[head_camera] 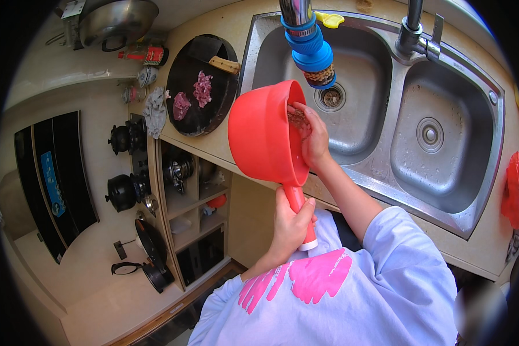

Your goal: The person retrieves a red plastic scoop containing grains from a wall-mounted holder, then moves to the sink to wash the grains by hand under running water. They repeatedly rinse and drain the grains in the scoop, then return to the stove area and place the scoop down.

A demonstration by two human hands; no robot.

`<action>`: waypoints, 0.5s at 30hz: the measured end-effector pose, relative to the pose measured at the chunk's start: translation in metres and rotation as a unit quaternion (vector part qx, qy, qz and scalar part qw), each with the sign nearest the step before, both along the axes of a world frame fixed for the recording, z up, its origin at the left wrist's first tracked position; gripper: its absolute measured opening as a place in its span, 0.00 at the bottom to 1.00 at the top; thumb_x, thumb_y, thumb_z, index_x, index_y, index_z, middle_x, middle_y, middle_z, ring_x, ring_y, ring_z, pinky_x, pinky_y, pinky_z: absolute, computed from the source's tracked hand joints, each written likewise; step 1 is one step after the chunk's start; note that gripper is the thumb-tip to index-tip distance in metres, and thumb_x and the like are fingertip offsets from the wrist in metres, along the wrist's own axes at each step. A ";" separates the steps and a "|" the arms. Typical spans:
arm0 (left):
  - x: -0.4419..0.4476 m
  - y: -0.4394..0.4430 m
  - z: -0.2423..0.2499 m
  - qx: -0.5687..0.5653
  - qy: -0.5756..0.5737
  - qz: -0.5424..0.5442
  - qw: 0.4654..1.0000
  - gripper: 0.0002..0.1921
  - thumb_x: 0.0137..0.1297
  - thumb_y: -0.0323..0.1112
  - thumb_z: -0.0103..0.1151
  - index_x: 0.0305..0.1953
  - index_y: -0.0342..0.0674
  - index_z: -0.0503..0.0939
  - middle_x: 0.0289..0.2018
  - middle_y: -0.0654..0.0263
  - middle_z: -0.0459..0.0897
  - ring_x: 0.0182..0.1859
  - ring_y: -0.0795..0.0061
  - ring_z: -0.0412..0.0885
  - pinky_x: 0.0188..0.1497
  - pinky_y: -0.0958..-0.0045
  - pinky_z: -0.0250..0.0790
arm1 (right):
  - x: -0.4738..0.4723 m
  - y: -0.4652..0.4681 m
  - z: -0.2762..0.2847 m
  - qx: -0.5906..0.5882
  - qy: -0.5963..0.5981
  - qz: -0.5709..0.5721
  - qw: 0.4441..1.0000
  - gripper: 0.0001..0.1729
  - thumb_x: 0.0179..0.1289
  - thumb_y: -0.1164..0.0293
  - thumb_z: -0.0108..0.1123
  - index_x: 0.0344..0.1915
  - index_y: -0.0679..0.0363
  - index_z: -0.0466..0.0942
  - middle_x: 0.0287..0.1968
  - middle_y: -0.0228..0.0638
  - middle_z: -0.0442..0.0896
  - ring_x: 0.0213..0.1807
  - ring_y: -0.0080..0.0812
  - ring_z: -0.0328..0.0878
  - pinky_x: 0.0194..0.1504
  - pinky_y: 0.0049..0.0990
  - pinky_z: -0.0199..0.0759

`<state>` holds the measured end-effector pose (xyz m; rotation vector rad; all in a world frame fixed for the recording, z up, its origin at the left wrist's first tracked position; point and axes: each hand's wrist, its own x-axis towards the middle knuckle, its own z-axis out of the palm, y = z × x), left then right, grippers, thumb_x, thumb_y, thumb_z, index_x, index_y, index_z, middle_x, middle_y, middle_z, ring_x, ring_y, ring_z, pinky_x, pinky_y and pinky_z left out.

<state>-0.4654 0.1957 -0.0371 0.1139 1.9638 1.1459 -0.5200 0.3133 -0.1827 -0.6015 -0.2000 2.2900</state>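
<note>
My left hand point(292, 220) grips the handle of a red plastic dipper point(259, 129), which is tipped on its side with its mouth facing right, over the near left edge of the sink. My right hand point(315, 138) is cupped at that mouth, fingertips inside the rim. Small wet brown bits point(297, 119) lie against its fingers; what they are is unclear. The dipper's inside is mostly hidden. Just beyond hangs a faucet with a blue filter nozzle point(313, 56), above the left basin point(359, 125) of a steel double sink. Dark debris sits in that basin's drain strainer point(330, 97).
Left of the sink, a round black cutting board point(216, 112) bears a cleaver point(225, 65) and two heaps of raw meat point(203, 88). A grey rag point(155, 112) lies beside it. A second faucet point(411, 39) stands behind the right basin point(441, 173). A red plastic bag point(513, 190) hangs at right.
</note>
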 end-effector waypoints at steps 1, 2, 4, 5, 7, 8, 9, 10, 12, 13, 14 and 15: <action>0.000 0.000 0.000 -0.001 0.000 0.000 1.000 0.23 0.59 0.26 0.55 0.53 0.34 0.57 0.30 0.61 0.73 0.23 0.78 0.74 0.23 0.76 0.69 | 0.000 0.000 -0.001 0.000 0.001 -0.001 1.000 0.22 0.69 0.64 0.40 0.53 0.70 0.68 0.51 0.46 0.77 0.54 0.35 0.73 0.60 0.32 0.62; 0.000 0.000 0.000 -0.001 -0.001 0.000 1.000 0.23 0.59 0.26 0.55 0.53 0.34 0.57 0.30 0.61 0.73 0.23 0.78 0.74 0.23 0.76 0.70 | -0.001 0.000 -0.001 -0.001 0.001 -0.001 1.000 0.22 0.69 0.65 0.40 0.53 0.70 0.68 0.51 0.46 0.77 0.53 0.35 0.73 0.60 0.32 0.62; 0.000 0.000 0.000 -0.002 -0.001 -0.001 1.000 0.23 0.59 0.26 0.54 0.53 0.34 0.57 0.30 0.61 0.73 0.23 0.78 0.74 0.24 0.76 0.70 | -0.001 0.000 -0.002 -0.001 0.001 -0.001 1.000 0.22 0.69 0.65 0.40 0.53 0.70 0.68 0.51 0.46 0.77 0.53 0.35 0.73 0.59 0.32 0.62; 0.000 0.000 0.000 -0.001 0.000 -0.002 1.000 0.23 0.59 0.26 0.54 0.53 0.34 0.57 0.30 0.61 0.73 0.23 0.78 0.74 0.24 0.76 0.70 | 0.000 0.000 -0.002 -0.002 0.001 0.000 1.000 0.22 0.69 0.65 0.40 0.53 0.70 0.68 0.51 0.46 0.77 0.53 0.35 0.73 0.59 0.32 0.62; 0.000 0.000 -0.001 -0.001 -0.001 -0.002 1.000 0.23 0.60 0.26 0.54 0.53 0.34 0.57 0.30 0.61 0.73 0.23 0.78 0.74 0.24 0.76 0.70 | 0.000 -0.001 -0.003 -0.001 -0.002 0.001 1.000 0.22 0.69 0.65 0.40 0.53 0.70 0.68 0.51 0.46 0.77 0.53 0.35 0.73 0.59 0.33 0.62; 0.000 0.000 -0.001 -0.001 -0.002 -0.001 1.000 0.23 0.60 0.26 0.54 0.53 0.34 0.57 0.30 0.61 0.73 0.23 0.78 0.74 0.24 0.76 0.70 | 0.000 -0.001 -0.003 0.000 -0.003 0.002 1.000 0.21 0.69 0.65 0.40 0.53 0.70 0.68 0.51 0.46 0.77 0.53 0.35 0.73 0.59 0.33 0.62; 0.000 0.000 -0.001 0.000 -0.003 0.000 1.000 0.23 0.60 0.26 0.55 0.53 0.34 0.57 0.30 0.61 0.73 0.23 0.78 0.74 0.24 0.76 0.70 | 0.000 -0.001 -0.003 0.001 -0.005 0.003 1.000 0.21 0.69 0.65 0.40 0.53 0.70 0.68 0.51 0.46 0.77 0.53 0.35 0.73 0.59 0.33 0.62; 0.000 0.000 -0.001 -0.002 -0.002 -0.002 1.000 0.23 0.60 0.26 0.54 0.53 0.34 0.57 0.30 0.61 0.73 0.23 0.78 0.74 0.24 0.76 0.70 | 0.000 -0.001 -0.004 0.002 -0.005 0.002 1.000 0.21 0.69 0.65 0.40 0.53 0.70 0.69 0.51 0.46 0.77 0.53 0.35 0.73 0.59 0.33 0.62; 0.000 0.000 0.000 -0.006 0.000 -0.004 1.000 0.23 0.60 0.26 0.54 0.53 0.33 0.57 0.30 0.61 0.73 0.23 0.78 0.74 0.24 0.76 0.70 | 0.000 -0.001 -0.004 0.002 -0.003 0.001 1.000 0.21 0.69 0.65 0.40 0.53 0.70 0.69 0.51 0.46 0.77 0.53 0.35 0.73 0.59 0.33 0.62; 0.000 0.000 0.000 -0.006 0.000 -0.005 1.000 0.23 0.60 0.26 0.54 0.53 0.33 0.57 0.30 0.61 0.73 0.23 0.78 0.74 0.24 0.76 0.70 | 0.000 -0.001 -0.004 0.001 -0.005 0.001 1.000 0.21 0.69 0.65 0.40 0.53 0.70 0.69 0.51 0.46 0.77 0.53 0.35 0.73 0.59 0.33 0.62; 0.000 0.000 -0.001 -0.005 0.000 -0.006 1.000 0.23 0.60 0.26 0.54 0.53 0.33 0.57 0.30 0.61 0.73 0.23 0.78 0.75 0.24 0.76 0.70 | 0.000 -0.001 -0.004 0.000 -0.006 0.002 1.000 0.21 0.69 0.65 0.41 0.53 0.70 0.69 0.51 0.46 0.77 0.53 0.35 0.73 0.59 0.33 0.62; 0.000 -0.001 -0.001 -0.005 0.000 -0.006 1.000 0.23 0.60 0.27 0.54 0.53 0.33 0.57 0.30 0.61 0.73 0.23 0.78 0.75 0.24 0.76 0.70 | 0.000 -0.001 -0.004 -0.001 -0.007 0.002 1.000 0.21 0.69 0.65 0.41 0.53 0.70 0.69 0.51 0.46 0.77 0.53 0.34 0.73 0.59 0.33 0.62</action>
